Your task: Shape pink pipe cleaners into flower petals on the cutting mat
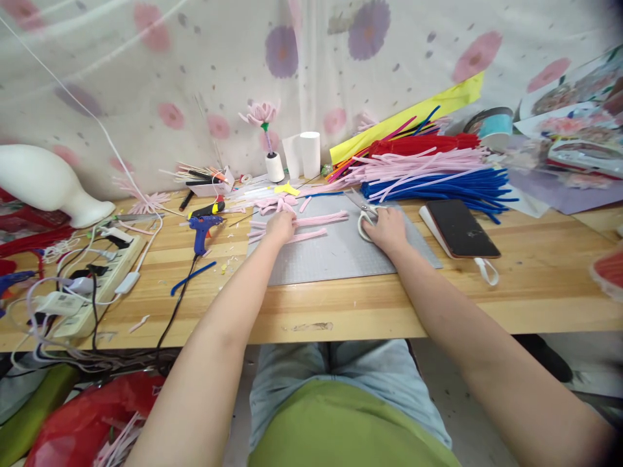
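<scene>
My left hand [281, 227] is closed over light pink pipe cleaners [321, 219] that lie on a grey cutting mat [335, 266]. Their ends stick out on both sides of the hand, and its fingertips are partly hidden. On the right half of the mat, my right hand [388, 230] grips the white handles of a pair of scissors [365, 224]. The blades point away, up and to the left, toward a few more pink pieces. Just behind the left hand lies a looped pink pipe-cleaner shape [275, 203].
Bundles of pink [418, 167] and blue pipe cleaners [448, 188] are stacked at the back right. A phone [462, 227] rests right of the mat. Left are a blue glue gun [202, 227] and a power strip [104, 279]. A pink flower [261, 115] stands behind.
</scene>
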`<state>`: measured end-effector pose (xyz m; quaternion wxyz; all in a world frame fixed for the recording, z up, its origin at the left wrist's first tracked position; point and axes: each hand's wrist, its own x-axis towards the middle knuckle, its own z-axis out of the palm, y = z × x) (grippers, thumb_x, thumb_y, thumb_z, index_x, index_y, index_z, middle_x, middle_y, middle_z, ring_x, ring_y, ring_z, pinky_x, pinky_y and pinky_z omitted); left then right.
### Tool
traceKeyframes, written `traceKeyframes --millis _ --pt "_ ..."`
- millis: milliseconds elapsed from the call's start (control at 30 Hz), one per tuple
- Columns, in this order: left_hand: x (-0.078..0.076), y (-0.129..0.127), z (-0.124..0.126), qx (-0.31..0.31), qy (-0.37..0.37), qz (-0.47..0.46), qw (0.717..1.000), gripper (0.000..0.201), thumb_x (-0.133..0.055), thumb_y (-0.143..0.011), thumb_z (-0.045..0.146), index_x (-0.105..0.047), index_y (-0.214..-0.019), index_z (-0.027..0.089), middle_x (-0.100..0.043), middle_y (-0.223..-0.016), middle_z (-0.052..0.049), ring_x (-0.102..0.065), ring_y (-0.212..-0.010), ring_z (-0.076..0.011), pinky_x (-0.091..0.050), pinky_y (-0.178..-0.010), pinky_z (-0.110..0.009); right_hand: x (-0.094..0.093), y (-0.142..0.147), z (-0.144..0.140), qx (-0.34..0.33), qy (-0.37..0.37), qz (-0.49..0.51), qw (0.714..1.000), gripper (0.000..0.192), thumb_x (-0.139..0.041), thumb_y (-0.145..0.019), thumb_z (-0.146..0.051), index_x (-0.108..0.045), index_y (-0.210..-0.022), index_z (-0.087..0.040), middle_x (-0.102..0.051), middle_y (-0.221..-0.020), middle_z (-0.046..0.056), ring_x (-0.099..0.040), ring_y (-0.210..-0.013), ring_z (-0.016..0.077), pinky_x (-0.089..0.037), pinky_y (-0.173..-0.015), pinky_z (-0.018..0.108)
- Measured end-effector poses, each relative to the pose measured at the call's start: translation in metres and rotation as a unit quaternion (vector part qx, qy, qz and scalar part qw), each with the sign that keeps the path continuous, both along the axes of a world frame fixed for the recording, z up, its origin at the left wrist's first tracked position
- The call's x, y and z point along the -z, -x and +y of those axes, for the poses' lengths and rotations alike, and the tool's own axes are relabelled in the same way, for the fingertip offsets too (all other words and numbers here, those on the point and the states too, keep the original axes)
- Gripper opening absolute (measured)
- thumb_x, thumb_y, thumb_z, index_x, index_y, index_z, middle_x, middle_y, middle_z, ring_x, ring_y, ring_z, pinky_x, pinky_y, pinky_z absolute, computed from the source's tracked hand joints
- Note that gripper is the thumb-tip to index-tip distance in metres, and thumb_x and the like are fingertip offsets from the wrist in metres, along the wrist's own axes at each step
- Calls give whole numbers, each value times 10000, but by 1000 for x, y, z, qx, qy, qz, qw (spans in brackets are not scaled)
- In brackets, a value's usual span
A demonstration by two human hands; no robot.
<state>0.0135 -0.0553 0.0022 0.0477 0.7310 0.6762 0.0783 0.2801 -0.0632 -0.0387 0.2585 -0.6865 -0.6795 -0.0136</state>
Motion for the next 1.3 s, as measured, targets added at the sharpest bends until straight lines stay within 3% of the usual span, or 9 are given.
traceKeyframes --millis 100,333,500,700,800,1000,1133,1200,1300 --pt "-7 2 0 -12 -14 27 999 247 -456 -799 250 -651 -946 215 -644 -973 -112 -566 -933 -263 -404 -776 -358 0 -2 2 7 18 23 1000 334 -502 -750 -389 -554 -913 -102 -580 -914 188 -506 -906 302 -358 -806 414" --pt "-19 18 -3 23 -123 83 989 341 -333 -851 189 -633 -1014 190 -590 -1048 -135 -487 -1040 -257 -341 -862 -368 5 -1 4 40 -4 61 997 452 -540 -718 -353 -428 -1056 -75 -574 -888 173 -525 -828 280 -371 -733 384" --pt "-28 27 -10 38 -150 87 984 296 -382 -848 208 -622 -1022 200 -587 -1020 -125 -487 -1011 -245 -350 -847 -365 5 -4 4 35 -18 16 999 367 -563 -688 -362 -481 -942 -110 -565 -933 182 -477 -921 303 -344 -808 421" --pt "-18 32 -14 64 -152 102 981 255 -436 -841 273 -659 -950 215 -597 -1033 -87 -497 -1009 -236 -368 -821 -353 1 -2 2 22 -68 25 997 194 -497 -701 -245 -581 -843 -142 -579 -931 150 -452 -956 306 -348 -816 417" --pt "-13 34 -16 70 -133 101 984 317 -357 -873 253 -648 -992 210 -609 -998 -99 -536 -954 -222 -378 -776 -348 -6 5 2 -25 -118 16 993 222 -455 -716 -173 -597 -885 -145 -579 -959 148 -460 -960 300 -354 -814 416" --pt "-20 30 -22 99 -221 135 961 350 -296 -893 243 -611 -1040 203 -611 -991 -120 -528 -980 -240 -355 -800 -368 -38 51 -1 -202 -158 -40 966 365 -431 -809 -261 -537 -1135 -134 -537 -1158 151 -432 -1069 292 -320 -893 425" --pt "-28 11 -28 151 -237 140 950 357 -278 -900 253 -596 -1050 192 -614 -968 -119 -534 -973 -238 -354 -802 -365 -55 94 -3 -282 -124 -103 946 441 -443 -830 -302 -480 -1216 -93 -530 -1203 177 -413 -1128 305 -293 -916 416" --pt "-31 4 -31 151 -235 123 952 361 -278 -903 282 -584 -1071 188 -611 -980 -122 -538 -977 -234 -356 -812 -358 -59 106 -2 -271 -57 -115 954 355 -351 -876 -274 -549 -1110 -95 -616 -1045 178 -500 -1018 293 -328 -846 391" --pt "-36 7 -37 124 -210 92 965 356 -293 -902 299 -545 -1129 191 -603 -1022 -123 -550 -975 -220 -366 -808 -335 -64 104 3 -224 14 -87 971 338 -299 -897 -263 -571 -1038 -122 -644 -981 166 -564 -899 269 -357 -720 337"
